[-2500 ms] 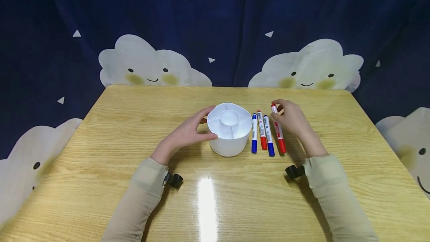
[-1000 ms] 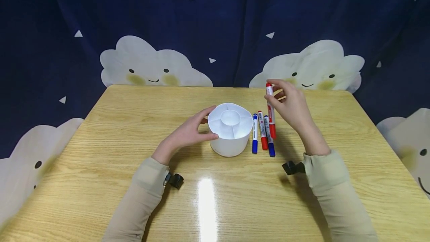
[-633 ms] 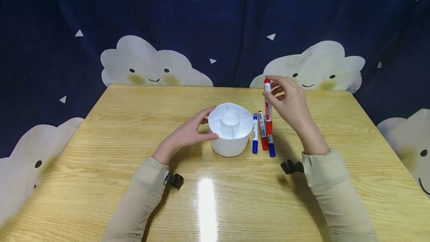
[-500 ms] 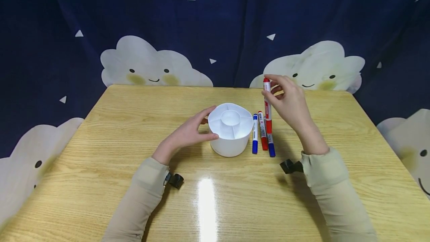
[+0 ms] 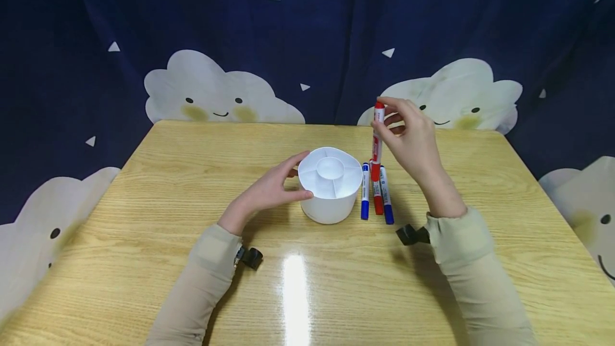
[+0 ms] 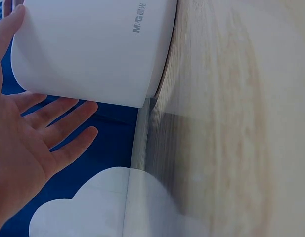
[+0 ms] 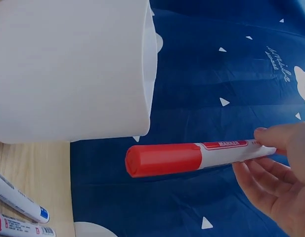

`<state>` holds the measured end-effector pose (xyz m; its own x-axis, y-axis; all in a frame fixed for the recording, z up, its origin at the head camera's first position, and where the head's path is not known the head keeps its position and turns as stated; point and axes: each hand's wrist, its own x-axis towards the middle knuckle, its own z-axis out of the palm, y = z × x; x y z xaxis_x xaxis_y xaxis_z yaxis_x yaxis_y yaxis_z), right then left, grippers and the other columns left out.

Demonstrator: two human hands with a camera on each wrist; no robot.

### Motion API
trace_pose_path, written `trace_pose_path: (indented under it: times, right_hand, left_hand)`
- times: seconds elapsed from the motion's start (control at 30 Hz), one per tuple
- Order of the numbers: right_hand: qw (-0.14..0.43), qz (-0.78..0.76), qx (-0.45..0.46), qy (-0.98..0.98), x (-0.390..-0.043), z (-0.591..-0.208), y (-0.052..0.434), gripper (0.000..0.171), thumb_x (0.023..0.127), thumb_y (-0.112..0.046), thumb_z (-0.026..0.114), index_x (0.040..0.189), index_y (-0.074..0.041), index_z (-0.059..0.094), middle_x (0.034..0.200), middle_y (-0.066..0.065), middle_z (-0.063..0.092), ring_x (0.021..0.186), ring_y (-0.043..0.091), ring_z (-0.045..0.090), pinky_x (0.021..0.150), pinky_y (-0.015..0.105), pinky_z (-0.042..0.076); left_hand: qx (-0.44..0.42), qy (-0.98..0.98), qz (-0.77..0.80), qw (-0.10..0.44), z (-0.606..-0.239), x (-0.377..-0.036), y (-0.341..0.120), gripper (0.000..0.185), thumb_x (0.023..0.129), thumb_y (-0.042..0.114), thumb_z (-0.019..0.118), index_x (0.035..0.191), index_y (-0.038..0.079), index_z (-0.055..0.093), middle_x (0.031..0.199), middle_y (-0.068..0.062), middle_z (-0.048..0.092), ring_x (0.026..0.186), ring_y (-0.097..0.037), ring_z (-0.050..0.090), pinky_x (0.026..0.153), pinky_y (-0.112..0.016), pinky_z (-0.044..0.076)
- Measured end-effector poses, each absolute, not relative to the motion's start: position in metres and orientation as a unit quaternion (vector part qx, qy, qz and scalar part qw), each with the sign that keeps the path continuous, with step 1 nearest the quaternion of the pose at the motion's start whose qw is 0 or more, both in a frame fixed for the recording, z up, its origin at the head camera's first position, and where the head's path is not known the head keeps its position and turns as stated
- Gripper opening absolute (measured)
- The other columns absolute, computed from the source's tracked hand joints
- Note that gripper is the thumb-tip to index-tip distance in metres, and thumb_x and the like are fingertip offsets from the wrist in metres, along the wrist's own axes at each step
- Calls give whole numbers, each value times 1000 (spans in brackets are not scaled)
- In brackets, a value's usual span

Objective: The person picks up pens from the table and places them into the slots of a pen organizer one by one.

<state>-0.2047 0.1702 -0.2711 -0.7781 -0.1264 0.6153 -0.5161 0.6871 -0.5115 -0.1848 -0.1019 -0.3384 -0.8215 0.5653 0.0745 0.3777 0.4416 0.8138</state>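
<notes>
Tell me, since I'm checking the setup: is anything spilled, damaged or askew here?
Nothing stands out. The white holder stands upright, three markers lie side by side beside it, and the right hand holds a capped red marker.

A light wooden surface (image 5: 168, 218) carries a round white holder (image 5: 329, 196) with divided compartments near its middle. Just beside the holder, on its right, three markers lie side by side: a blue one (image 5: 364, 196), a red one (image 5: 377, 199) and another blue one (image 5: 386, 202).
</notes>
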Motion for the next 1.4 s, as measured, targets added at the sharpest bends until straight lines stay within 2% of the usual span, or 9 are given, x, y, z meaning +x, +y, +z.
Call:
trace_pose_path:
  times: [0.23,0.37,0.6,0.83,1.13,1.4]
  right_hand:
    - [308,362,193,-859,-206,-269,167,39,84,-19,65,120,-8,58,102,10,60,85,18,62,67,5,45]
    - [325,368,198,-848,-206,-267,164,39,84,-19,66,121,-8,57,103,9,61,85,16,61,68,9,48]
    - [348,385,200,-831,-206,-265,159,38,83,-15,66,119,-6,57,100,12,61,84,17,61,69,6,45]
    - [357,415,196,-814,-206,-265,155,37,83,-12,66,118,-3,55,101,12,61,83,18,61,70,10,48]
    - [367,427,196,-803,-209,-270,151,37,81,-11,67,114,-1,55,100,12,60,82,17,61,71,10,48]
    - [380,427,216,-792,-211,-276,149,35,81,-10,68,111,3,54,100,14,58,81,19,62,69,10,49]
  left_hand:
    - [281,843,446,108,-335,-182,-102,84,80,26,70,145,11,19,143,-9,33,117,-24,49,102,-50,33]
    - [280,843,446,108,-335,-182,-102,84,80,25,70,146,12,19,144,-9,32,117,-24,49,102,-50,33]
    - [282,843,445,104,-333,-181,-102,83,81,25,69,145,9,19,144,-9,33,117,-26,49,102,-51,33]
    - [281,844,444,104,-337,-184,-102,84,80,25,70,145,10,19,144,-9,32,116,-26,49,103,-50,32]
    - [282,841,452,93,-368,-203,-105,88,77,35,72,146,23,18,145,1,31,116,-22,49,103,-47,33]
    - [288,838,454,93,-370,-204,-106,89,76,44,70,146,23,18,144,4,32,116,-20,49,102,-47,34]
